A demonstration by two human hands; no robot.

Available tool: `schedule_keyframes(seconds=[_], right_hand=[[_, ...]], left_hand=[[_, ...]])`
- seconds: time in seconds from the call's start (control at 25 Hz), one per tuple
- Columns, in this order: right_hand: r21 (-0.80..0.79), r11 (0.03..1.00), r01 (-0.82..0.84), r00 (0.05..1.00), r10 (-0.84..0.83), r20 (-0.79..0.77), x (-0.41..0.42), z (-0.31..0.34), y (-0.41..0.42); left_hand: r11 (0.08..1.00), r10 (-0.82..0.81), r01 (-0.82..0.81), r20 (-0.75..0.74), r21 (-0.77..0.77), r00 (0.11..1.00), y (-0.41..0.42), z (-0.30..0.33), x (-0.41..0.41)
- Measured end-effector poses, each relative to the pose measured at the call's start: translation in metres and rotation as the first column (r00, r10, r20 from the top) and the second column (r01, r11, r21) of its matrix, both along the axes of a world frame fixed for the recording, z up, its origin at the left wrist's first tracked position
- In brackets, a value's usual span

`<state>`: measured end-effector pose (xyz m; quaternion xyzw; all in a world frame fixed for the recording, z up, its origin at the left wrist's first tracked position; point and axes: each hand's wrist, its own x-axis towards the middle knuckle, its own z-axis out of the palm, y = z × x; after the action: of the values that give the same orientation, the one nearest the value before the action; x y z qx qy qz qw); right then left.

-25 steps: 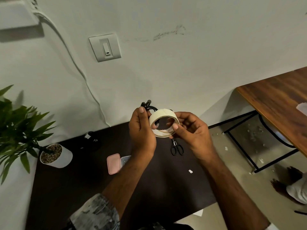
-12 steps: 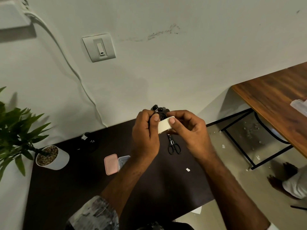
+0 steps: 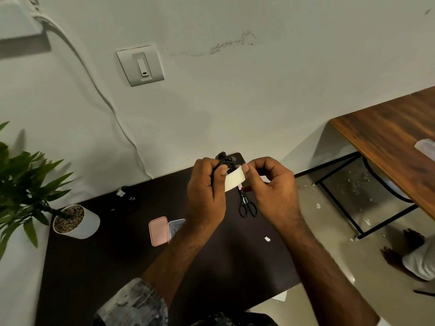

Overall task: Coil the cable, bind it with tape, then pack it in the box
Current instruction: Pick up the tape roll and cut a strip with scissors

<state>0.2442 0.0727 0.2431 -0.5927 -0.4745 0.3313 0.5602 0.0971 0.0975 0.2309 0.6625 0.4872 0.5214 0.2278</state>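
While two hands hold one tape roll, one scissors lies.

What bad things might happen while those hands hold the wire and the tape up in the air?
The left hand pinches the coiled cable and the tape roll together, so the coil might spring loose. The right hand also has a grip on the tape, leaving no free hand for the scissors on the table.

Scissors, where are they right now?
In the head view, the black scissors lie on the dark table, just below the tape roll and between the two hands, slightly nearer the right hand.
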Motion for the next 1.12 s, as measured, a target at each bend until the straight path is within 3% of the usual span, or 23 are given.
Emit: schedule_keyframes(seconds=[0.12,0.32,0.48,0.6,0.76,0.96,1.04,1.12], right_hand=[[-0.055,0.998,0.016,0.998,-0.012,0.069,0.001,-0.005,0.003],[-0.236,0.969,-0.068,0.942,-0.015,-0.336,0.027,-0.016,0.015],[-0.323,0.921,-0.218,0.758,-0.049,-0.650,0.033,-0.027,0.016],[-0.421,0.837,-0.351,0.616,-0.132,-0.777,0.033,-0.036,0.019],[-0.443,0.732,-0.518,0.467,-0.191,-0.863,0.030,-0.055,0.023],[-0.410,0.681,-0.606,0.308,-0.274,-0.911,0.017,-0.096,0.025],[-0.434,0.670,-0.603,0.311,-0.304,-0.901,0.014,-0.114,0.026],[-0.518,0.647,-0.560,0.394,-0.342,-0.853,0.016,-0.134,0.030]], left_hand=[[1.000,-0.001,0.001,0.046,-0.008,0.999,-0.001,-0.001,-0.002],[0.988,0.043,0.006,0.312,-0.154,0.949,0.000,-0.007,-0.009],[0.963,0.102,0.022,0.437,-0.269,0.894,0.003,-0.009,-0.010],[0.901,0.165,0.104,0.554,-0.421,0.816,0.007,-0.012,-0.011],[0.799,0.276,0.109,0.522,-0.592,0.807,0.011,-0.017,-0.016],[0.708,0.425,-0.021,0.403,-0.705,0.810,0.019,-0.036,-0.016],[0.697,0.441,-0.057,0.364,-0.715,0.821,0.024,-0.040,-0.017],[0.691,0.450,-0.083,0.338,-0.718,0.827,0.029,-0.043,-0.018]])
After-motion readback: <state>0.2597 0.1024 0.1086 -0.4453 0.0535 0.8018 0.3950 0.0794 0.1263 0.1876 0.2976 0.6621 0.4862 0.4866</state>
